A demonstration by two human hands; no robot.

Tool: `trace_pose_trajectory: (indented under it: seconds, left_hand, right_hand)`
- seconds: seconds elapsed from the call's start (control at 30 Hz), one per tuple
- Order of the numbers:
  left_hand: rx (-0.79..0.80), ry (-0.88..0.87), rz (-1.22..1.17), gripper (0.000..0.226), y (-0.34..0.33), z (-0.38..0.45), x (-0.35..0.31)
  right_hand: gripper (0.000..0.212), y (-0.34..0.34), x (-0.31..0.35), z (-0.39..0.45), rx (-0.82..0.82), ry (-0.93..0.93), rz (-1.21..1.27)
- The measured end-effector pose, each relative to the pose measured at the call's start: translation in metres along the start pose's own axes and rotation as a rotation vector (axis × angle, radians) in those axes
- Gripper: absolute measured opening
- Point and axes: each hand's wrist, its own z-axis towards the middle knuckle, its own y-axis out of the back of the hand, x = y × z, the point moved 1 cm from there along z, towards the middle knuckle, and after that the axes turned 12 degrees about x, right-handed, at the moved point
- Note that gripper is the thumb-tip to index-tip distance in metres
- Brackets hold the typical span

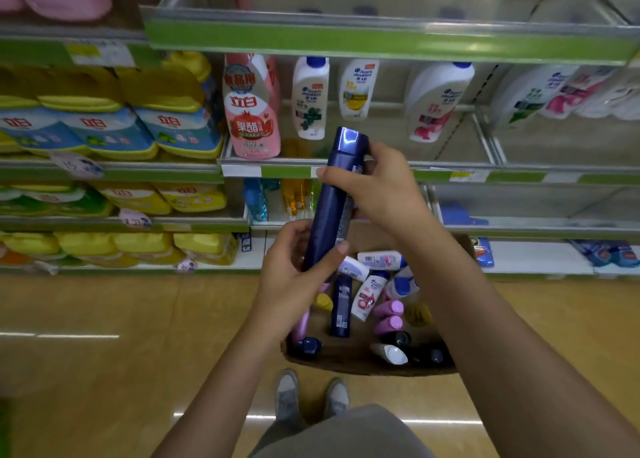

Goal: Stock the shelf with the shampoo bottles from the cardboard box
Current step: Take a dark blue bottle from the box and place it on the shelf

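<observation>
Far left shelves: yellow-and-blue detergent packs [104, 125] stacked in rows, more yellow packs on the lower tiers. Just right of them a pink pomegranate-print bottle [251, 111] stands at the left end of the shelf [381, 172]. Same shelf further right: white shampoo bottles [310, 99] with blue caps, upright, spaced apart, more of them blurred toward the far right.

Left hand [294, 277] grips the lower end of the dark blue shampoo bottle [334, 201], fingers wrapped behind, thumb across the front. Bottle is near upright, cap end up and tilted slightly right, held in the air over the cardboard box [346, 362], its cap level with the shelf's front edge. Right hand [381, 187] holds the upper part, fingers curled round near the cap.

Box sits on the wood floor [104, 353] in front of the person's grey shoes [287, 395]; inside, loose bottles lying jumbled: another dark blue one, white, pink, black
</observation>
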Motion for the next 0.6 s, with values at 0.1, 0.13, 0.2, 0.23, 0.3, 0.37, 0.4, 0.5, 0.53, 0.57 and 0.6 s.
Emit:
trace_pose_trajectory:
  seconds: [0.1, 0.13, 0.2, 0.23, 0.3, 0.37, 0.4, 0.5, 0.53, 0.57, 0.6]
  left_hand:
    - [0.224, 0.111, -0.378, 0.047, 0.010, -0.004, -0.001]
    - [0.255, 0.112, -0.399, 0.051, 0.011, -0.006, -0.003]
    - [0.219, 0.078, -0.314, 0.053, 0.012, -0.006, -0.006]
    - [0.167, 0.055, -0.255, 0.053, 0.010, -0.006, -0.008]
    - [0.070, 0.008, -0.126, 0.052, 0.008, -0.006, -0.011]
    - [-0.015, -0.030, 0.013, 0.053, 0.004, -0.006, -0.013]
    - [-0.044, -0.047, 0.078, 0.054, 0.002, -0.006, -0.014]
    - [-0.058, -0.072, 0.222, 0.058, -0.003, -0.010, -0.018]
    - [-0.038, -0.072, 0.232, 0.059, -0.004, -0.012, -0.021]
    - [-0.006, -0.066, 0.215, 0.060, -0.004, -0.012, -0.023]
    - [0.036, -0.050, 0.173, 0.059, -0.003, -0.014, -0.026]
  right_hand:
    - [0.020, 0.007, 0.005, -0.004, 0.059, 0.031, 0.087]
    - [0.022, 0.008, 0.006, -0.005, 0.089, 0.030, 0.130]
    - [0.027, 0.008, 0.006, -0.007, 0.140, 0.029, 0.187]
    - [0.027, 0.008, 0.006, -0.007, 0.158, 0.035, 0.204]
    - [0.024, 0.009, 0.008, -0.010, 0.184, 0.049, 0.233]
    - [0.024, 0.011, 0.011, -0.012, 0.195, 0.059, 0.213]
    - [0.026, 0.012, 0.013, -0.014, 0.198, 0.064, 0.190]
    - [0.029, 0.015, 0.016, -0.016, 0.220, 0.079, 0.184]
    - [0.030, 0.017, 0.017, -0.016, 0.221, 0.085, 0.193]
    - [0.030, 0.019, 0.019, -0.017, 0.219, 0.092, 0.205]
    - [0.029, 0.022, 0.020, -0.017, 0.217, 0.103, 0.227]
